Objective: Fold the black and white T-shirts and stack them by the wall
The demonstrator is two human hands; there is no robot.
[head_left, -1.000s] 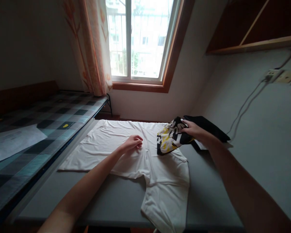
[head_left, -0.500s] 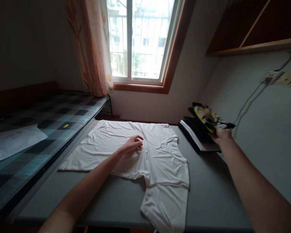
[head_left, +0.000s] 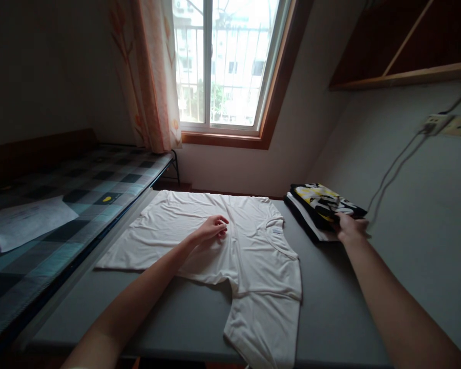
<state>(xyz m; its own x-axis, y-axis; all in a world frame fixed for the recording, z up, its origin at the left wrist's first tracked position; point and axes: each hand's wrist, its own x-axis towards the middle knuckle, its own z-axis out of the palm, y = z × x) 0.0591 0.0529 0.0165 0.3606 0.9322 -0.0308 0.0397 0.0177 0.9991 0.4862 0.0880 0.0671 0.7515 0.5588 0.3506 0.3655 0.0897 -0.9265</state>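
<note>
A white T-shirt (head_left: 200, 218) lies spread on the grey tabletop, its collar toward the right and one sleeve toward the near edge. My left hand (head_left: 213, 228) hovers at or rests on the middle of it, fingers loosely bent and apart, holding nothing. At the right, my right hand (head_left: 352, 227) pinches the near corner of a folded black T-shirt (head_left: 326, 201) with a yellow and white print. That folded shirt lies on top of a stack of folded black and white clothes (head_left: 309, 221). The right thumb and fingertips are partly hidden by the cloth.
Left of the grey table (head_left: 169, 318) stands a bed with a checked mattress (head_left: 126, 177) and white papers (head_left: 34, 225) on it. A window (head_left: 226, 66) and a curtain (head_left: 153, 77) are behind. A cable (head_left: 392, 169) hangs on the right wall beside the stack.
My right hand has lowered the folded black T-shirt, which was raised and tilted, flat onto the stack. My left hand has stayed over the white T-shirt.
</note>
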